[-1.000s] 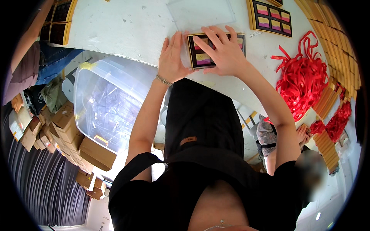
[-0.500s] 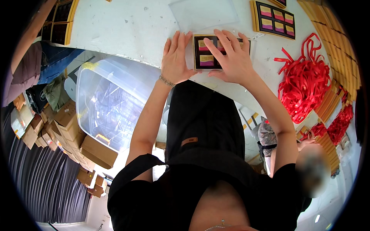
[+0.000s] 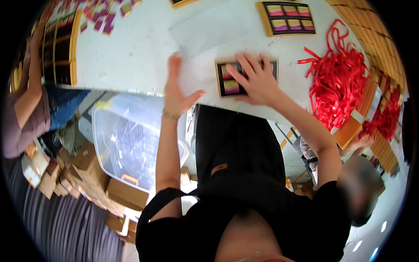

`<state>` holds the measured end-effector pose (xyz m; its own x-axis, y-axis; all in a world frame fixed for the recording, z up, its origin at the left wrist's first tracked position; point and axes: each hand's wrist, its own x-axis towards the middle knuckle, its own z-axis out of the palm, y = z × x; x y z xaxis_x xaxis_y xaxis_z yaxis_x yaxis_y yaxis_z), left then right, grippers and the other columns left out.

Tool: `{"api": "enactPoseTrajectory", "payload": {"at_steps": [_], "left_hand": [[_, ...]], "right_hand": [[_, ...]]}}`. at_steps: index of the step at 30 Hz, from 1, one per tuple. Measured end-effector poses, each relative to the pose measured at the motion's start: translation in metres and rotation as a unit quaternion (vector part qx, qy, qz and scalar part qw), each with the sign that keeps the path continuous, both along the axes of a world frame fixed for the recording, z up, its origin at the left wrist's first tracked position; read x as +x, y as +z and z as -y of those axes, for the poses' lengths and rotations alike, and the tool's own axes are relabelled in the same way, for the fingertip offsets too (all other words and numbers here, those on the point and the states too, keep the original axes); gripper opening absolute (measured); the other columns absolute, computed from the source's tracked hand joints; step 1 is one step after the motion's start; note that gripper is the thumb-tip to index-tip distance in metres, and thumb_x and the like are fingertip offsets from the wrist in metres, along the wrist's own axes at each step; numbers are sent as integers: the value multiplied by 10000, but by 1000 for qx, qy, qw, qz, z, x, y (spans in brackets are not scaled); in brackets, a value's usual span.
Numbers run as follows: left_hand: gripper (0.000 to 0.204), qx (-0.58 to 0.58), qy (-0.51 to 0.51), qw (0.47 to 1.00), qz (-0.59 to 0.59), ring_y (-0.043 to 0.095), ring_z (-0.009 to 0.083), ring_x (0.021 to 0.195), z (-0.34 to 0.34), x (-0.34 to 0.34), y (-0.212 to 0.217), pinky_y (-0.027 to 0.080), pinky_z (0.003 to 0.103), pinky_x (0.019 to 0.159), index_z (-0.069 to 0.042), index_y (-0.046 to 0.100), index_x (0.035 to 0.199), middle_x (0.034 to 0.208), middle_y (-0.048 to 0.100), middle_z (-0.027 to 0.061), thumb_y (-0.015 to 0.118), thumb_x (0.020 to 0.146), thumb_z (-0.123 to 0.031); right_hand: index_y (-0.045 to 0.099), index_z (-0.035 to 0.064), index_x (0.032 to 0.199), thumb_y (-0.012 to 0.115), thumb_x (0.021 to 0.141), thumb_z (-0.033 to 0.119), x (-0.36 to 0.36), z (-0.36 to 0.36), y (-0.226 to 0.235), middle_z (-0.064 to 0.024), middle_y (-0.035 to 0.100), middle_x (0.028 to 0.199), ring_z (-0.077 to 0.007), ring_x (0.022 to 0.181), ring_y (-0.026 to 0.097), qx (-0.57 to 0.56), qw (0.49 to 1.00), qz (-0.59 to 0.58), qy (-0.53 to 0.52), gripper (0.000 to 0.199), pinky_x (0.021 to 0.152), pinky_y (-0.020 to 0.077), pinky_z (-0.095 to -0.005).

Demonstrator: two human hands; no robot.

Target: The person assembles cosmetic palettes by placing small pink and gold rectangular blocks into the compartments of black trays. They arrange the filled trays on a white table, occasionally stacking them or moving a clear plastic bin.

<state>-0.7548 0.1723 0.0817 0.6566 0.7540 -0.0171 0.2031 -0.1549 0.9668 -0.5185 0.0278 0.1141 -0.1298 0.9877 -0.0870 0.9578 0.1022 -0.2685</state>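
Note:
A gold-edged black box [image 3: 222,85] with small pink and purple packets in its compartments lies at the table's front edge. Over its right part rests my right hand [image 3: 258,83], fingers spread, hiding several compartments; whether it presses on the box I cannot tell. My left hand [image 3: 176,94] is off to the left of the box, slightly blurred, thumb held wide and nothing in it. Beyond that hand, a clear plastic sheet or lid [image 3: 207,28] lies flat on the table.
Another filled box [image 3: 288,18] sits at the back right. Red ribbons [image 3: 338,83] are heaped at the right. Stacked boxes [image 3: 59,48] and scattered packets [image 3: 102,19] occupy the far left, by another person's arm [image 3: 30,89]. Below the table edge stands a clear plastic bin [image 3: 102,144].
My left hand has moved left, away from the box's left side. My right hand stays over the box. The whole view has shifted, showing more of the table's far left.

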Motion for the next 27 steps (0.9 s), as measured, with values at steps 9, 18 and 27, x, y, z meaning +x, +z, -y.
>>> {"api": "enactPoseTrajectory", "payload": {"at_steps": [9,18,27], "left_hand": [[154,356,-79,914,-176,622,314,1053,-52,43,29,333,529,1078,-24,553,954,1239,618,122,624,907,-153],[179,-83,-151,983,56,667,149,664,-6,143,116,549,264,629,24,500,988,761,679,112,454,1027,-144],[254,-457,-144,875,65,642,163,749,-21,215,68,574,309,667,11,486,1066,905,643,130,507,1015,-237]], "right_hand": [[365,124,1457,553,664,825,44,103,23,-212,268,1532,-449,1417,219,16,997,-38,-58,1075,1061,66,-739],[269,328,1498,832,512,510,84,-5,121,-216,184,1571,-466,1433,187,84,989,98,-67,1150,1053,95,-758],[335,239,1487,895,473,447,130,1,105,-140,374,1446,-318,1313,387,-5,995,51,-85,1176,1030,279,-590]]}}
